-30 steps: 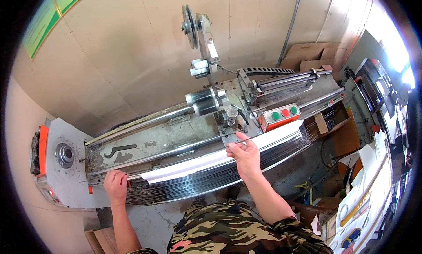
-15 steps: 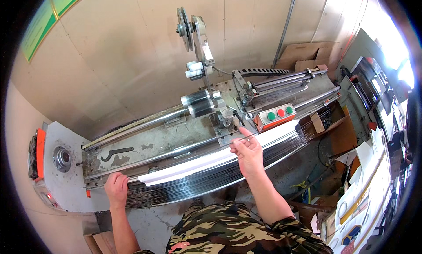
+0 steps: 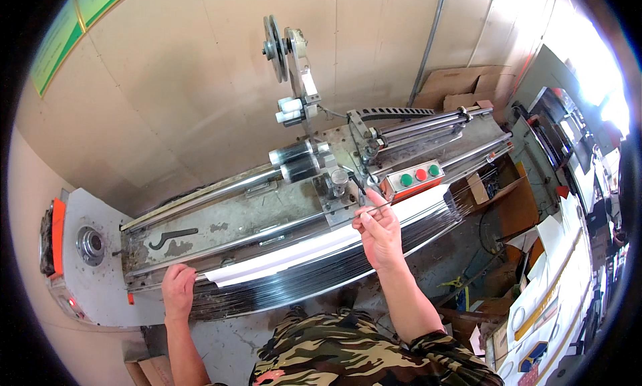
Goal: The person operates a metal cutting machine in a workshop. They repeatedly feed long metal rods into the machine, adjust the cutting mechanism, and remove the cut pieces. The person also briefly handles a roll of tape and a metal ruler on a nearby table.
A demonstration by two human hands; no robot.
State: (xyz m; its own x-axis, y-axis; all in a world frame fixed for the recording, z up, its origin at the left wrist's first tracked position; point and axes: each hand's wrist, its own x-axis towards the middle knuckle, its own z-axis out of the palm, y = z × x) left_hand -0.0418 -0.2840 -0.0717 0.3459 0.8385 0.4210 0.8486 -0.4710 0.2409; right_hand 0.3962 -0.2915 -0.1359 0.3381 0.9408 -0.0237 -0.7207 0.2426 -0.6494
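My left hand [image 3: 178, 292] is closed in a pinch near the left end of the machine, beside the end of a white sheet [image 3: 281, 258]. What sits between its fingertips is too small to make out. My right hand [image 3: 381, 235] is held over the sheet, in front of the machine's carriage. Its thumb and fingers pinch a thin dark rod [image 3: 386, 205], with the index finger stretched up. Below the sheet lies a long bundle of thin black rods [image 3: 287, 291], running along the machine's front.
The machine's bed [image 3: 207, 229] carries a hook spanner [image 3: 174, 237]. Black rollers [image 3: 297, 162] and a button box [image 3: 414, 179] with green and red buttons stand behind my right hand. A cardboard box [image 3: 518, 199] and a paper-covered table [image 3: 548, 279] are at the right.
The view has shifted slightly, so the machine sits a little further left in the picture. Both hands keep nearly the same places and grips.
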